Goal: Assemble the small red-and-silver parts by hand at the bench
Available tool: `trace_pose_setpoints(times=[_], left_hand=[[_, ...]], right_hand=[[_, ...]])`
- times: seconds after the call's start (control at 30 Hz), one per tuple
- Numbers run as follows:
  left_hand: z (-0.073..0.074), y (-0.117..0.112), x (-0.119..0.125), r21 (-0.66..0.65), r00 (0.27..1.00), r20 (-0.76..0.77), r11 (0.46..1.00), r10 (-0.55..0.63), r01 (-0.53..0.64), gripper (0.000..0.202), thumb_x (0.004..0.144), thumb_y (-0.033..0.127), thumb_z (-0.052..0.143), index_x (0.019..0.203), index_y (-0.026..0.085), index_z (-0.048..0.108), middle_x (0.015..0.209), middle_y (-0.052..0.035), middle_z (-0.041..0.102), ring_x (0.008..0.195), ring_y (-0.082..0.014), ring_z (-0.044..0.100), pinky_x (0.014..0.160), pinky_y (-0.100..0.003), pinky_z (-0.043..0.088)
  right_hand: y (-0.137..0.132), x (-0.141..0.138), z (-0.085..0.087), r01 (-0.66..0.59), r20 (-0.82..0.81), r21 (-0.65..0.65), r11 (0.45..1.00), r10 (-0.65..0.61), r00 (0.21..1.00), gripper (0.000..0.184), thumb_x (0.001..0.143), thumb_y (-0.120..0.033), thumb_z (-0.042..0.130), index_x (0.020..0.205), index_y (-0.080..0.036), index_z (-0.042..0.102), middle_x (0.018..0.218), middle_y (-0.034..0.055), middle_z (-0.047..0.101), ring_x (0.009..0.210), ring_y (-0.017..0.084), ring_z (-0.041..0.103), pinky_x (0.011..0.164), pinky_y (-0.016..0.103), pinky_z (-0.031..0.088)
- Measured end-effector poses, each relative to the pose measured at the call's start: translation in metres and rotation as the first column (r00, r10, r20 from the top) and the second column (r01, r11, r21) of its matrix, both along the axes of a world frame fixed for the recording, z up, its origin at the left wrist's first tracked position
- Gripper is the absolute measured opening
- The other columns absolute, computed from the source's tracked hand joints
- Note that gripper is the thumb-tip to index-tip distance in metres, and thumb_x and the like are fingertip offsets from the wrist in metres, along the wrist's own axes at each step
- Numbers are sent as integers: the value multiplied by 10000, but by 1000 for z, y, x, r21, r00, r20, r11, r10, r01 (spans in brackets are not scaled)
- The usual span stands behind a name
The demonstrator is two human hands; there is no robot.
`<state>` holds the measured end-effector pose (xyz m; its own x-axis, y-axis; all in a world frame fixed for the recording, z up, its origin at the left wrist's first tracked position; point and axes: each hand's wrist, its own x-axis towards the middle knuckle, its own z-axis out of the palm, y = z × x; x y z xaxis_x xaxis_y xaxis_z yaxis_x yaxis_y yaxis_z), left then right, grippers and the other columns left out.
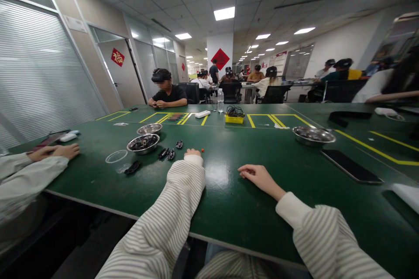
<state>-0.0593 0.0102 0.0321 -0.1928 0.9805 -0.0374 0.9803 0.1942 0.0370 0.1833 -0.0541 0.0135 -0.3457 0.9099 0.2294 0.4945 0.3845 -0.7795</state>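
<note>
My left hand (193,152) reaches out over the green table (225,209), with its back towards me. Its fingers are mostly hidden, so any hold is not visible. Just to its right lies a tiny orange piece (202,150). Several small black pieces (170,154) sit to its left, and a longer black part (132,167) lies nearer me. My right hand (253,172) rests on the tabletop, fingers loosely bent and somewhat apart, with nothing seen in it.
Left of my hands stand a metal bowl of dark parts (143,144) and another bowl (149,128). A third bowl (313,135) and a phone (352,166) are on the right. Farther back are a water bottle (220,100) and yellow tray (235,119). Another person's hands (65,151) rest at far left.
</note>
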Motion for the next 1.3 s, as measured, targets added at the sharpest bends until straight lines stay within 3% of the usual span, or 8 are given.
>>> trace_pose_setpoints(times=[0.33, 0.6, 0.73, 0.83, 0.9, 1.03, 1.17, 1.3], left_hand=[[-22, -4, 17, 170, 950, -55, 935, -307, 312, 524, 734, 509, 390, 1120, 157, 416, 1155, -106, 457, 1179, -259, 198, 928, -400, 215], [-36, -39, 63, 311, 586, 5, 558, -810, 769, 526, 696, 509, 458, 1151, 249, 413, 1136, -38, 474, 1136, -257, 264, 925, -428, 240], [-38, -48, 75, 323, 496, 5, 471, -868, 821, 554, 687, 517, 463, 1173, 265, 384, 1141, -31, 464, 1111, -258, 281, 898, -438, 262], [-31, -46, 72, 332, 568, -16, 531, -823, 779, 539, 699, 499, 457, 1175, 258, 378, 1126, -37, 465, 1077, -252, 303, 877, -417, 287], [-22, -41, 63, 346, 714, -41, 661, -699, 666, 493, 718, 439, 460, 1157, 225, 396, 1103, -66, 465, 1058, -254, 313, 852, -403, 308], [-8, -23, 33, 281, 986, -59, 945, -157, 167, 315, 767, 225, 391, 1059, 139, 473, 1069, -137, 448, 1046, -273, 336, 782, -392, 354], [-5, -6, 8, 79, 991, -18, 988, 133, -131, 328, 789, 100, 263, 1028, 94, 488, 1043, -184, 454, 980, -254, 435, 734, -370, 390], [-8, -3, 10, 35, 1000, -2, 999, 25, -25, 291, 786, 120, 303, 999, 113, 501, 1016, -150, 482, 967, -224, 462, 752, -331, 400]], right_hand=[[1, 0, -1, -20, -21, -2, 1000, 20, 1000, 218, 685, -255, 484, 812, -151, 626, 685, 35, 649, 635, 147, 600, 633, 255, 456], [9, 11, 3, 221, -30, 99, 970, -219, 975, 245, 697, -264, 455, 849, -159, 617, 723, 41, 643, 614, 146, 579, 601, 257, 436], [13, 17, 0, 142, 71, 155, 978, -154, 985, 265, 671, -198, 451, 883, -169, 607, 824, 38, 625, 669, 138, 553, 650, 259, 421], [15, 18, -4, 42, 195, 170, 985, -76, 978, 314, 648, -156, 445, 923, -171, 595, 804, 32, 602, 610, 120, 514, 619, 252, 408], [15, 18, -5, -3, 256, 183, 983, -45, 966, 325, 651, -156, 447, 942, -180, 590, 790, 29, 588, 588, 114, 490, 597, 247, 397], [13, 16, -7, -29, 290, 221, 975, -38, 956, 281, 686, -221, 467, 936, -190, 592, 799, 34, 574, 568, 111, 464, 580, 249, 386], [12, 15, -7, -31, 293, 252, 967, -46, 955, 212, 695, -259, 489, 848, -197, 622, 797, 34, 579, 542, 106, 451, 556, 246, 378], [11, 14, -6, -21, 297, 252, 968, -56, 953, 201, 691, -295, 506, 811, -195, 632, 766, 32, 590, 546, 111, 468, 548, 243, 381]])
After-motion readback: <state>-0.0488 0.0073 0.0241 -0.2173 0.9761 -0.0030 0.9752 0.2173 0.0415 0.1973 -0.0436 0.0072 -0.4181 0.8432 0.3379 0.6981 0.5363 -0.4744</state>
